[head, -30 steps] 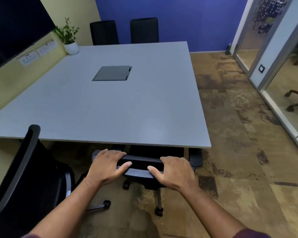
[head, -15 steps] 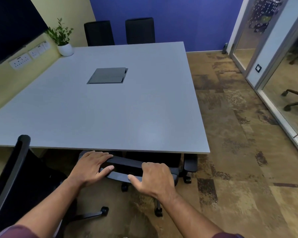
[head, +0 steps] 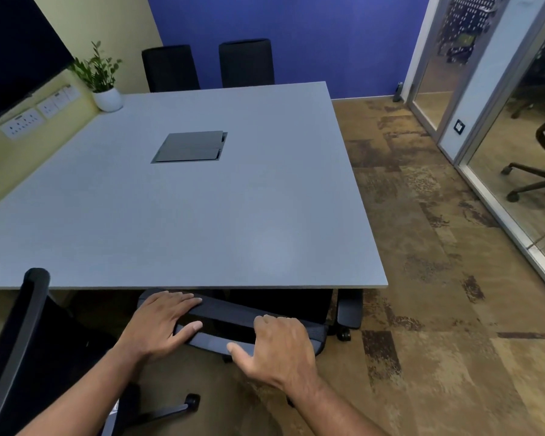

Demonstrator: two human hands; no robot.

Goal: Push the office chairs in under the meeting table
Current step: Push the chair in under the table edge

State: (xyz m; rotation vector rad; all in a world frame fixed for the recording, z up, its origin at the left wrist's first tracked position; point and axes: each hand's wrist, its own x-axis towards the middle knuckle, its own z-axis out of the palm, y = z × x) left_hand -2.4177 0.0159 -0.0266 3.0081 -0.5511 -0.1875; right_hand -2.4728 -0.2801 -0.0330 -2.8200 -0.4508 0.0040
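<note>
1. Left hand [head: 161,322] lies on the top edge of the office chair backrest [head: 230,316]: fingers flat over the top, thumb pressed on the near face. Wrapped on it, not a full fist.
2. Right hand [head: 280,347] is on the same top edge further right, fingers curled over the top, thumb out to the left against the near face.
3. That chair sits at the near edge of the grey worktop [head: 202,215]; seat hidden under it, backrest top just below the edge, right armrest [head: 350,309] poking out under the corner.
4. Second chair [head: 22,357] at lower left, backrest clear of the worktop, one caster [head: 192,399] on the carpet.
5. Two more chairs [head: 208,66] at the far edge, backs upright against the blue wall.
6. On the worktop: potted plant [head: 104,80] in the far left corner, closed cable hatch [head: 191,146] mid-surface.
</note>
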